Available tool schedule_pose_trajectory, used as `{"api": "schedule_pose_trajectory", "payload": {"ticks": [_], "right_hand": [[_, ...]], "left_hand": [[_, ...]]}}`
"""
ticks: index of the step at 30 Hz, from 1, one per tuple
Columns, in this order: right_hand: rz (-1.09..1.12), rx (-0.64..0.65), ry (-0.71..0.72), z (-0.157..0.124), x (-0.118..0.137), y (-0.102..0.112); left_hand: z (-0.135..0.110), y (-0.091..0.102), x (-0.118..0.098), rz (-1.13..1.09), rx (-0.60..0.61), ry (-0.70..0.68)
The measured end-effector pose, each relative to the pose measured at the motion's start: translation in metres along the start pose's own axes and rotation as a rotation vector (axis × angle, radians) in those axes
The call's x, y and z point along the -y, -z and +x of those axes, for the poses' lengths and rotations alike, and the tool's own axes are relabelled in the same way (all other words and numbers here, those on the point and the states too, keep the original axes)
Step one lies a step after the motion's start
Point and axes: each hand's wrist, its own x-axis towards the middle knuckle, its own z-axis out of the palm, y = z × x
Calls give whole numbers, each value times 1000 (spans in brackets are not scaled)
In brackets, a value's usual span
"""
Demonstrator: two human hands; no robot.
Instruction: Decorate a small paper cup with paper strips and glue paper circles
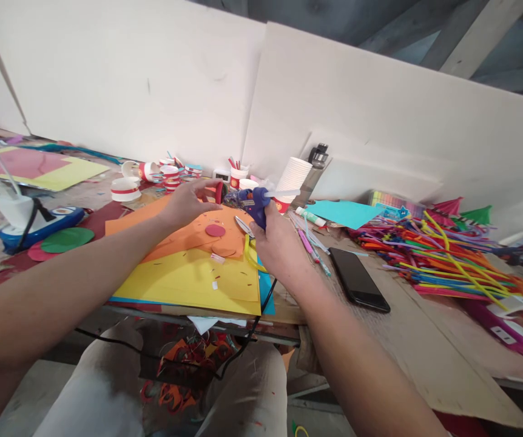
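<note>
My right hand (280, 243) is wrapped round a blue hot glue gun (256, 208). A translucent glue stick (284, 193) juts from its back, and its front faces left. Between the thumb and fingers of my left hand (191, 203) is a small red piece (218, 192), apparently paper, close to the gun's front end; its full shape is partly hidden. Below both hands lie orange paper (165, 233) and yellow sheets (188, 282) with scattered scraps. A red paper circle (215, 230) rests on the orange paper. Scissors with yellow handles (253, 255) lie beside my right hand.
Cut paper cups (125, 189) and a tall cup stack (293, 176) stand along the back. A black phone (358, 279) and colourful pipe cleaners (443, 261) lie on the right. At left is a blue power strip (43, 227). The gun's black cord (268, 297) hangs over the table edge.
</note>
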Motion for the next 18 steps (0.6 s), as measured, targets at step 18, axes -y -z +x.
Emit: {"api": "schedule_pose_trajectory", "payload": {"ticks": [18], "right_hand": [[145, -62, -30, 1, -5, 0]], "left_hand": [[-2, -3, 6, -279, 263, 37]]}}
